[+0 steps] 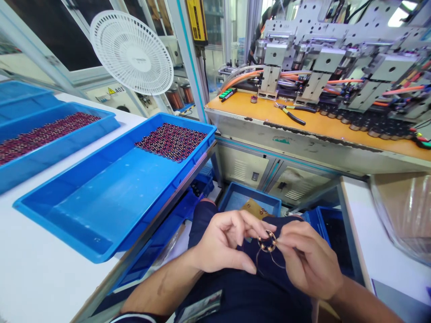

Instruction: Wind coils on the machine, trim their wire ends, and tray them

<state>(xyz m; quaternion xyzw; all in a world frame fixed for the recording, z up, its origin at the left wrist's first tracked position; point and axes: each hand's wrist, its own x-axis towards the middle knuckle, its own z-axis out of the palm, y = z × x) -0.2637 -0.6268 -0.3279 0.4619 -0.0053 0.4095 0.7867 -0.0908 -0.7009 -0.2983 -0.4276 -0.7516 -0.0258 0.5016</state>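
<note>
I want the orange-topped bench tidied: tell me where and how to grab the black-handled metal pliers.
The black-handled metal pliers are probably best taken by the nearer handle, from above and the front: they lie flat, handles spread, that one angled toward the front edge of the orange-topped bench, while the silver metal machine stands behind.

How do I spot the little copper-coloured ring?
Find the big blue tray, then look lower right to the person's dark lap. Between the left hand and right hand is a small coppery ring, apart from the tray's crowded parts, with thin wires dangling below.
</note>
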